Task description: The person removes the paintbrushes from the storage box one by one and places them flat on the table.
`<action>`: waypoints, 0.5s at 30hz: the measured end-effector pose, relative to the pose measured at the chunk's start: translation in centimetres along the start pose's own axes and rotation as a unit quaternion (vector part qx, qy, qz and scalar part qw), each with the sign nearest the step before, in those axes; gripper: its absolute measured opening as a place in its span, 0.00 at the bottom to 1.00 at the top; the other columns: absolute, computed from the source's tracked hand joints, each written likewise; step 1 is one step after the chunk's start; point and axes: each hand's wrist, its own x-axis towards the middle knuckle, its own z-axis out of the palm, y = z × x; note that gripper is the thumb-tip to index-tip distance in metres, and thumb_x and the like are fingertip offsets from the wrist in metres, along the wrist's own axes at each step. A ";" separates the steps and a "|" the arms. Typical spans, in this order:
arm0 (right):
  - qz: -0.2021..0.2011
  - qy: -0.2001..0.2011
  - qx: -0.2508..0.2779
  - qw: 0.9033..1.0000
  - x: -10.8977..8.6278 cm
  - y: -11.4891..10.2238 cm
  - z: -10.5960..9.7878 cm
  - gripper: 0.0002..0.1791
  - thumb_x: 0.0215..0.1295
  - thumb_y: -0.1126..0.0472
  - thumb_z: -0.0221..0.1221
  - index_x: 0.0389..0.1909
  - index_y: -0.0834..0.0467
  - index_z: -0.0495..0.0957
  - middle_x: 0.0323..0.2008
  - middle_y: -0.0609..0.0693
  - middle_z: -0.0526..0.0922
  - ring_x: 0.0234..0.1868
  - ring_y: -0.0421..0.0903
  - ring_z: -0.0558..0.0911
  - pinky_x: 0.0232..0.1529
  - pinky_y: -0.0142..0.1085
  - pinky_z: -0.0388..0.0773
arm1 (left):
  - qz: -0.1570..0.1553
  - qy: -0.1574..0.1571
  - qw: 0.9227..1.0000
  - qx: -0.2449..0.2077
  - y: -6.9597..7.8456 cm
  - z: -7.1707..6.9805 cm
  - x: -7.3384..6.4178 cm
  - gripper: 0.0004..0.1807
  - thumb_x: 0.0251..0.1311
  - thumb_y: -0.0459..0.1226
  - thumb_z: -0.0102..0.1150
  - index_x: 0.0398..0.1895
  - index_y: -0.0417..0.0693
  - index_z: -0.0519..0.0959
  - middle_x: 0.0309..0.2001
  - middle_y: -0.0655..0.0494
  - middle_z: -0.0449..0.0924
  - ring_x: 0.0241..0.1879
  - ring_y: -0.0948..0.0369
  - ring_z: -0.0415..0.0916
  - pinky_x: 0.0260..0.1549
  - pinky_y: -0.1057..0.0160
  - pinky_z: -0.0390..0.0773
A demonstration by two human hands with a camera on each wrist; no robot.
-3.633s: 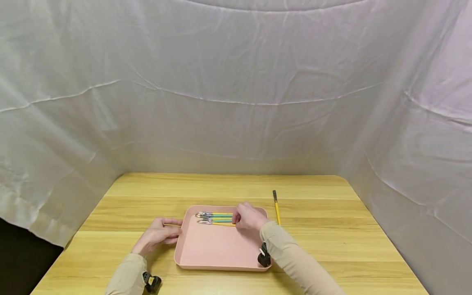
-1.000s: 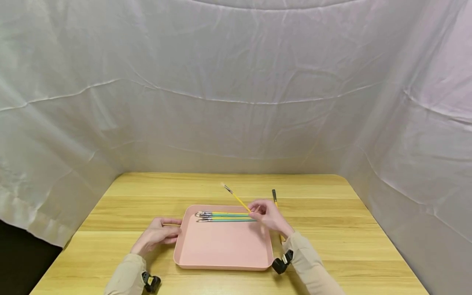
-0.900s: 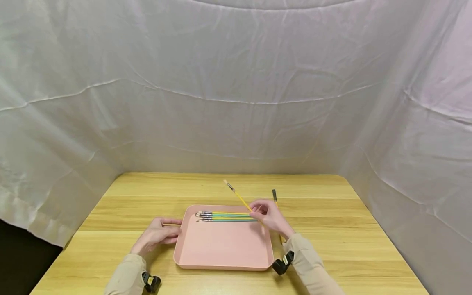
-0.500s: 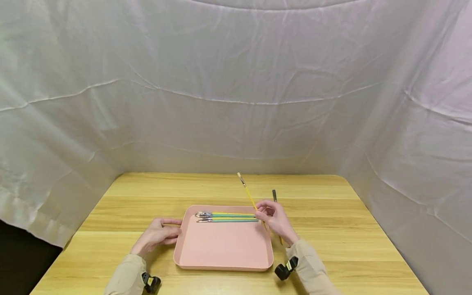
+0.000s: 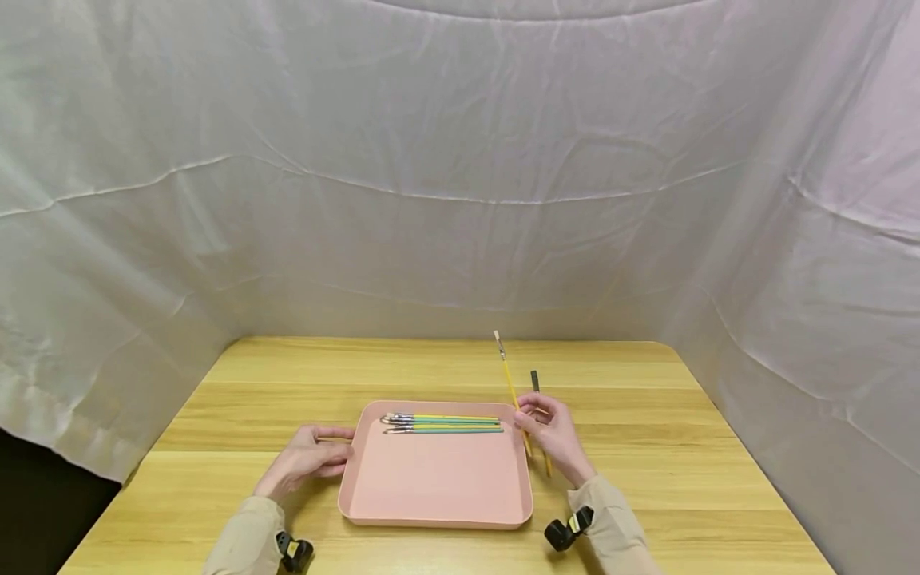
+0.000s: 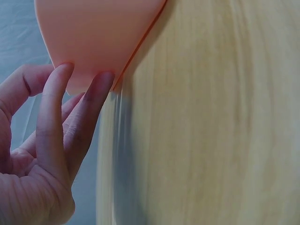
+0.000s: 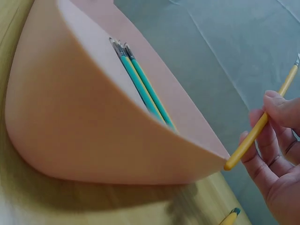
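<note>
My right hand point(image 5: 557, 438) pinches a yellow paintbrush point(image 5: 507, 374) between thumb and fingers. Its pale bristles point up and away, and the handle end is close to the right rim of a pink tray point(image 5: 434, 487). The right wrist view shows the thumb across the paintbrush handle point(image 7: 255, 131). Several yellow and teal paintbrushes point(image 5: 446, 423) lie side by side along the tray's far part, bristles to the left. At the tray's left wall, my left hand point(image 5: 305, 459) touches the outside with extended fingertips point(image 6: 101, 84).
A yellow paintbrush with dark bristles point(image 5: 535, 380) lies on the wooden table point(image 5: 668, 463) just right of the tray, partly behind the right hand. Grey cloth point(image 5: 460, 239) hangs around the table's back and sides.
The right hand, earlier over the paintbrushes in the tray, has lifted one yellow paintbrush and moved right to the tray's right edge, tilting it more upright. The left hand stays put.
</note>
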 end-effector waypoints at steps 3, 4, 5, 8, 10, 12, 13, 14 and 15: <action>0.013 0.017 0.010 1.000 -0.1 0.3 -0.3 0.17 0.63 0.76 0.61 0.52 0.79 0.73 0.31 0.44 0.79 0.30 0.35 0.81 0.33 0.24 0.81 | -0.001 0.000 1.000 -0.001 -0.1 0.0 0.0 0.29 0.62 0.27 0.61 0.64 0.18 0.67 0.42 0.44 0.89 0.36 0.64 0.86 0.33 0.70 0.88; 0.017 0.023 0.015 0.999 -0.1 0.5 -0.4 0.18 0.63 0.76 0.61 0.52 0.79 0.73 0.31 0.44 0.79 0.29 0.35 0.81 0.33 0.24 0.81 | 0.000 0.000 1.000 -0.001 -0.1 0.0 0.0 0.29 0.62 0.27 0.61 0.64 0.18 0.67 0.42 0.44 0.88 0.36 0.64 0.86 0.33 0.70 0.88; 0.019 0.030 0.020 0.999 -0.1 0.6 -0.5 0.18 0.63 0.76 0.61 0.52 0.79 0.72 0.31 0.44 0.79 0.29 0.35 0.81 0.32 0.25 0.81 | 0.000 0.000 1.000 -0.002 -0.1 0.0 0.0 0.29 0.62 0.27 0.61 0.64 0.18 0.67 0.42 0.44 0.89 0.36 0.64 0.86 0.33 0.70 0.88; 0.027 0.051 0.033 0.998 -0.1 0.9 -0.9 0.19 0.63 0.76 0.61 0.53 0.79 0.72 0.31 0.44 0.79 0.28 0.35 0.81 0.33 0.24 0.82 | -0.001 0.000 1.000 -0.004 -0.1 0.1 0.0 0.29 0.62 0.27 0.61 0.64 0.19 0.67 0.41 0.45 0.89 0.36 0.64 0.86 0.33 0.70 0.88; 0.029 0.066 0.039 0.997 -0.1 1.1 -1.2 0.19 0.63 0.76 0.61 0.54 0.79 0.72 0.30 0.43 0.78 0.28 0.35 0.81 0.33 0.24 0.81 | 0.000 0.000 1.000 -0.005 -0.1 0.1 0.0 0.29 0.62 0.27 0.61 0.64 0.19 0.67 0.41 0.45 0.89 0.36 0.64 0.86 0.33 0.70 0.88; 0.031 0.078 0.039 0.996 -0.1 1.3 -1.5 0.19 0.64 0.76 0.60 0.54 0.79 0.72 0.29 0.42 0.78 0.27 0.34 0.81 0.31 0.24 0.81 | 0.000 0.000 1.000 -0.006 0.0 0.1 0.0 0.29 0.62 0.27 0.61 0.64 0.19 0.67 0.41 0.46 0.89 0.36 0.64 0.86 0.33 0.70 0.88; 0.032 0.084 0.039 0.995 -0.1 1.4 -1.6 0.19 0.64 0.76 0.60 0.54 0.79 0.72 0.29 0.42 0.79 0.26 0.34 0.81 0.31 0.24 0.81 | 0.000 0.000 1.000 -0.006 0.0 0.1 0.0 0.29 0.62 0.27 0.61 0.64 0.19 0.67 0.41 0.46 0.89 0.36 0.64 0.86 0.33 0.70 0.88; 0.033 0.090 0.033 0.995 -0.1 1.5 -1.7 0.19 0.64 0.76 0.60 0.54 0.80 0.73 0.29 0.42 0.79 0.26 0.34 0.81 0.30 0.24 0.81 | 0.001 0.000 1.000 -0.005 0.0 0.1 -0.1 0.29 0.62 0.27 0.61 0.63 0.19 0.67 0.41 0.46 0.89 0.36 0.64 0.86 0.33 0.70 0.88; 0.033 0.097 0.030 0.994 -0.1 1.6 -1.8 0.19 0.64 0.76 0.60 0.54 0.80 0.73 0.28 0.42 0.79 0.26 0.34 0.81 0.30 0.24 0.81 | 0.001 0.000 1.000 -0.005 0.0 0.2 -0.1 0.29 0.62 0.27 0.61 0.63 0.19 0.67 0.41 0.46 0.89 0.36 0.64 0.86 0.33 0.70 0.88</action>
